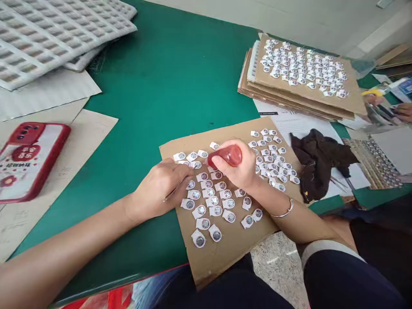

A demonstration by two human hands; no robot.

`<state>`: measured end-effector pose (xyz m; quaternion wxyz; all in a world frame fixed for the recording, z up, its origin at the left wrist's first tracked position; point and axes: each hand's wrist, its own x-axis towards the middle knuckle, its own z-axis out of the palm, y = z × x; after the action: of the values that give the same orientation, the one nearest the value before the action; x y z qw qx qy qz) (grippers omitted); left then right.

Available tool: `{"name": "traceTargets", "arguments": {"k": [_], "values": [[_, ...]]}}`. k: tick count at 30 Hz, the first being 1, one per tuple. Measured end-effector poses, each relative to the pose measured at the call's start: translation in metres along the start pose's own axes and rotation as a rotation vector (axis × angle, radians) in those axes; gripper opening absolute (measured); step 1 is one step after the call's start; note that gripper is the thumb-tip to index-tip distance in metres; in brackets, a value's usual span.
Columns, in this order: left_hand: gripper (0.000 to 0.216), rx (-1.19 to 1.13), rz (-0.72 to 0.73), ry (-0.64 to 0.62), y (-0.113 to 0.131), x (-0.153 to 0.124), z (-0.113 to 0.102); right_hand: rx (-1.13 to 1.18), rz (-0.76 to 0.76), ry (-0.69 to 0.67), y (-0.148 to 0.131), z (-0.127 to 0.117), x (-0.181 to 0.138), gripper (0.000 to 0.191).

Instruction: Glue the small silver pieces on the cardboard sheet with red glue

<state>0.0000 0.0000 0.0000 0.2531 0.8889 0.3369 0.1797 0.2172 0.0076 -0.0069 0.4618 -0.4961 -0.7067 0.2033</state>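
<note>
A brown cardboard sheet bears rows of small white tabs, each with a round metallic piece, such as this tab. At its left edge my left hand is closed on what look like tweezers, a thin metal tool whose rear end sticks out towards me; its tip is hidden. My right hand is wrapped round a red translucent squeeze bottle, tilted with its narrow end pointing left, above the tabs. The two hands are close together but apart.
A stack of cardboard sheets with more tabs stands at the back right. Beside it lie a dark cloth and papers. White grid trays and a red-edged phone lie left. A co-worker's hand shows far right.
</note>
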Motion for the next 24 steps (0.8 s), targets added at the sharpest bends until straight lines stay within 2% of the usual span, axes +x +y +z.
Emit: {"name": "traceTargets", "arguments": {"k": [13,24], "values": [[0.016,0.001,0.022,-0.017,-0.0031,-0.0031,-0.0001,-0.026,-0.003,-0.012,0.0015,0.0013,0.0007,0.024],[0.014,-0.042,0.046,0.016,-0.0036,-0.0042,0.0014,-0.038,-0.050,-0.038,-0.0002,0.0010,0.0004,0.025]]}}
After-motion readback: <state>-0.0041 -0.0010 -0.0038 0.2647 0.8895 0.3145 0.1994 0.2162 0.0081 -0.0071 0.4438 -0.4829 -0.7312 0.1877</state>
